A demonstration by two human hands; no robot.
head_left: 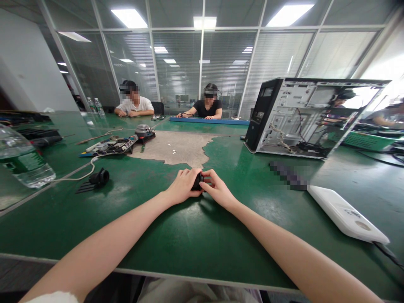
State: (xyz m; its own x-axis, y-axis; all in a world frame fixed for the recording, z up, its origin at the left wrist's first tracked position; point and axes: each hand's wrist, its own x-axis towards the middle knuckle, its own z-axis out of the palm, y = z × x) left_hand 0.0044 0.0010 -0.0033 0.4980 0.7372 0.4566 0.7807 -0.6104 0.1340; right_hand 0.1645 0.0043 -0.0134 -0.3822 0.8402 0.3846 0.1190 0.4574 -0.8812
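In the middle of the green table, my two hands meet around a small black rounded part. My left hand wraps it from the left, thumb low and fingers over the top. From the right, the fingertips and thumb of my right hand pinch its side. Much of the part is covered by fingers, so its exact kind is unclear. Off to the left lies another black piece with a round end, beside flat dark strips. Beyond it sit a circuit board and a round metal-topped part.
An opened computer case stands at right. Nearer are a white device with a cable and a blurred dark strip. A water bottle is at left. A green basket and several seated people are farther off.
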